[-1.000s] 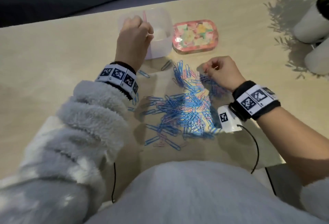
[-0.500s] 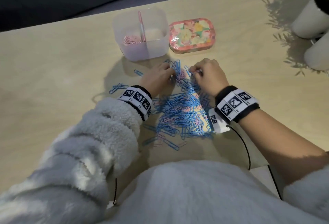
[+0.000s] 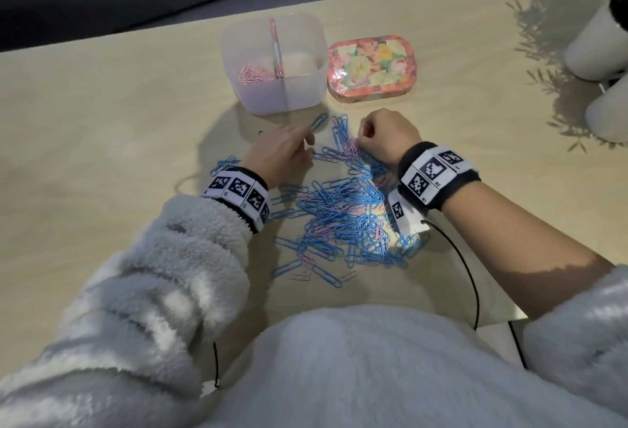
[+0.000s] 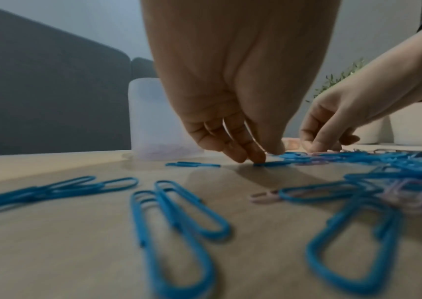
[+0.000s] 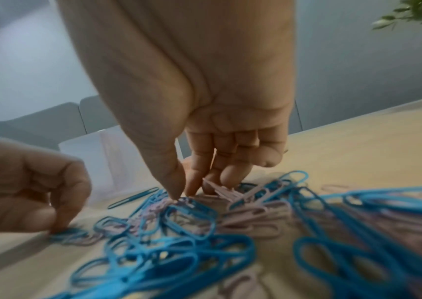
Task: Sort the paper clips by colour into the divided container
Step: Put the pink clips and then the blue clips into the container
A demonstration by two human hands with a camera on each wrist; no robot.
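Since 0.5 s ago both hands have barely shifted. The left hand (image 3: 282, 152) presses curled fingertips on a blue clip (image 4: 271, 163); the right hand (image 3: 387, 135) pinches pink clips (image 5: 220, 190) (ends tilted up). The pile (image 3: 339, 217) sprawls on the surface (image 3: 119, 142) below the divided container (image 3: 299, 91).

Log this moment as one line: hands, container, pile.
left hand: fingers on blue clip at pile edge | right hand: pinching pink clips | divided container: pink clips left side only | pile: mostly blue, unsorted
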